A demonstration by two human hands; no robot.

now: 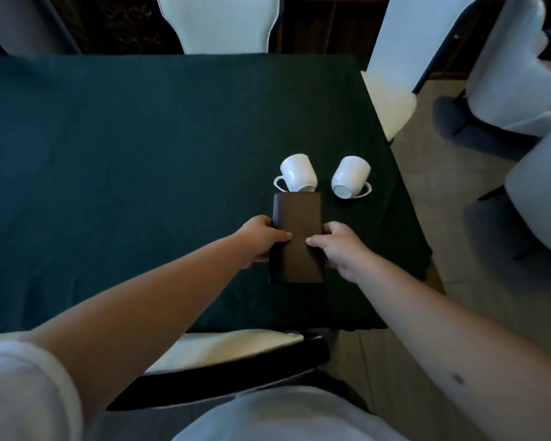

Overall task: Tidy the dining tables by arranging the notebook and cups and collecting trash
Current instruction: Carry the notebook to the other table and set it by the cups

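A dark brown closed notebook (pixel 298 218) lies lengthwise on the dark green tablecloth (pixel 124 170), near the table's right side. My left hand (pixel 261 238) grips its left edge, thumb on the cover. My right hand (pixel 337 245) grips its right edge the same way. Just beyond the notebook's far end stand two white cups, both upside down. The left cup (pixel 298 173) has its handle pointing left and touches the notebook's far edge. The right cup (pixel 350 175) has its handle pointing right.
White-covered chairs ring the table: one at the far side (pixel 218 22), one at the right corner (pixel 404 55), more on the right (pixel 519 74). A chair with a black frame (pixel 236 361) stands between me and the table's near edge. Tiled floor lies to the right.
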